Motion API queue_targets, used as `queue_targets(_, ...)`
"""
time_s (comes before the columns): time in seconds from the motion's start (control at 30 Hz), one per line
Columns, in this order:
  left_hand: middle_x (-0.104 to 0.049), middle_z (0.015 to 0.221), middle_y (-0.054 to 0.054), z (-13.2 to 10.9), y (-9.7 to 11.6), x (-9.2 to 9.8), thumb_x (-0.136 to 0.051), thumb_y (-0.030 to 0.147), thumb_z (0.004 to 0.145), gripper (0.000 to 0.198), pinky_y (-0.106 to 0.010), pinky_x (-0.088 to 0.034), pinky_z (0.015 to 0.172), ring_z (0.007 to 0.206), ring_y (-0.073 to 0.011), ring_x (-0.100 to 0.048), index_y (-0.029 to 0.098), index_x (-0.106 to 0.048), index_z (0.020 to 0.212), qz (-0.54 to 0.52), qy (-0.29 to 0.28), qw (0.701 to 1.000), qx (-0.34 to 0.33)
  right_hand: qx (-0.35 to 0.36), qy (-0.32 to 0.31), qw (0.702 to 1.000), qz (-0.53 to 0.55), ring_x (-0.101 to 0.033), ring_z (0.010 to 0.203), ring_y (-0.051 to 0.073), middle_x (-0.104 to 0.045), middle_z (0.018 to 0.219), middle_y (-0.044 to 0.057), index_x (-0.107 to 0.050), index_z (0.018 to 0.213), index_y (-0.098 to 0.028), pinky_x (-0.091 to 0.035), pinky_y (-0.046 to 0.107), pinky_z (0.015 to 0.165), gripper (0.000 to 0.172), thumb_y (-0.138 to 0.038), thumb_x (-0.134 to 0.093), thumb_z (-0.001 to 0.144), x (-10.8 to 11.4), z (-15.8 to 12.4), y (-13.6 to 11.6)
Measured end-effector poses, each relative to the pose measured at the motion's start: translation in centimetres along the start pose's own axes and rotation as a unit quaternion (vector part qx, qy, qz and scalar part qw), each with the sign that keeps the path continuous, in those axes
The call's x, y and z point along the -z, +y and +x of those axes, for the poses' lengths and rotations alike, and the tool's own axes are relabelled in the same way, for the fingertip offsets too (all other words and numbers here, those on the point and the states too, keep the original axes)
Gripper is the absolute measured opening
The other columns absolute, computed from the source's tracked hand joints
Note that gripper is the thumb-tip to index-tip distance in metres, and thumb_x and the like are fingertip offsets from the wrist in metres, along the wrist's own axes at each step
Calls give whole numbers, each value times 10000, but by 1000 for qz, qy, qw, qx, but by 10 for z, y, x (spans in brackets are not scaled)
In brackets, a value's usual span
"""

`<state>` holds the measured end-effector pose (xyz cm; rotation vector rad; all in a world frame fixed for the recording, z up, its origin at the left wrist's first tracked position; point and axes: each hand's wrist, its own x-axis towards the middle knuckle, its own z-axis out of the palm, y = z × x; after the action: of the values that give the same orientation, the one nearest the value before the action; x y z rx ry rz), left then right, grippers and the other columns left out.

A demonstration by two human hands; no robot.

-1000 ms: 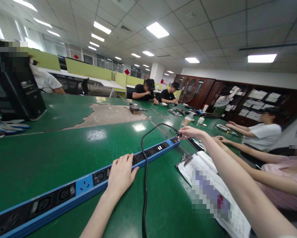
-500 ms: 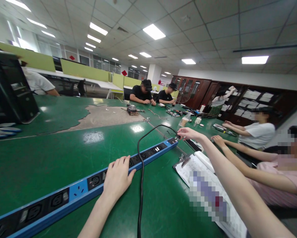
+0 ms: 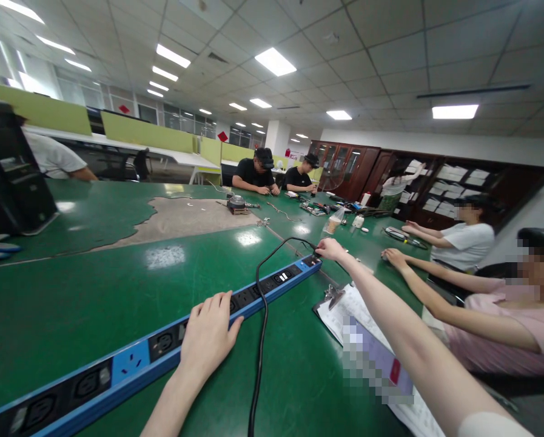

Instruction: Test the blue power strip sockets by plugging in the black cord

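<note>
A long blue and black power strip (image 3: 131, 363) lies diagonally across the green table, with rows of sockets along its top. My left hand (image 3: 210, 331) rests over its middle, fingers across the top and thumb along the near side. At the strip's far end my right hand (image 3: 330, 249) is closed on the end of a black power cord (image 3: 263, 321). The fingers hide most of that end, and I cannot tell whether it is joined to the strip. From there the cord arches back over the strip and runs down to the bottom edge.
Right of the strip lies a clipboard (image 3: 334, 296) with papers and a partly blurred purple item. A black computer tower (image 3: 14, 176) stands at left. Farther back are a small device (image 3: 236, 203), a plastic cup (image 3: 333, 223) and loose parts. Several people sit around the green table (image 3: 117, 303).
My right hand has shifted slightly left in the view, still at the strip's far end with the cord. The whole view has turned a little; my left hand stays on the strip.
</note>
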<state>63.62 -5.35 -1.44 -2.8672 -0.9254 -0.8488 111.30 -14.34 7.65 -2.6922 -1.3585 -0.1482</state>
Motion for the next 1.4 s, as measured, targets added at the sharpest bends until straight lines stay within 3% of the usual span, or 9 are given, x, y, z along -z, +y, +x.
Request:
queue_targets(0.27,-607,1282,-162,2,0,-1,-535,365,935,483,-432,-387,982,1161,-312,-555,142,-518,1363,-7,0,1000,4,-18,5,996,-88,-685,1004,265,-747,1024,146,-774,968,-156,-504,284,844,284,-385,-655,850,-7,11,-8)
queue_targets(0.6,-602,1273,-160,-1,-1,1,-534,364,937,485,-437,-382,976,1153,-316,-546,136,-510,1364,-6,0,1000,7,-18,-61,994,-85,-710,741,194,-750,732,87,-790,796,-170,-510,218,708,248,-391,-680,821,0,24,-8)
queue_targets(0.93,-594,1282,-160,0,-1,1,-526,362,941,469,-433,-379,985,1173,-315,-536,143,-513,1356,-10,-5,1000,9,-27,-100,993,-56,-711,644,161,-743,681,69,-784,809,-161,-528,190,670,266,-399,-671,854,4,22,-6)
queue_targets(1.2,-594,1283,-165,1,-1,0,-526,365,939,472,-440,-382,985,1168,-316,-536,141,-514,1355,-12,-10,1000,14,-17,-112,989,-98,-722,749,205,-749,720,88,-773,754,-166,-537,243,750,245,-398,-713,803,9,26,-14)
queue_targets(1.4,-590,1295,-163,1,-1,-1,-527,359,938,470,-432,-381,991,1182,-314,-534,152,-510,1360,-15,-11,1000,17,-6,-110,985,-132,-717,836,267,-751,789,138,-784,841,-133,-547,316,803,263,-377,-744,753,5,30,-27)
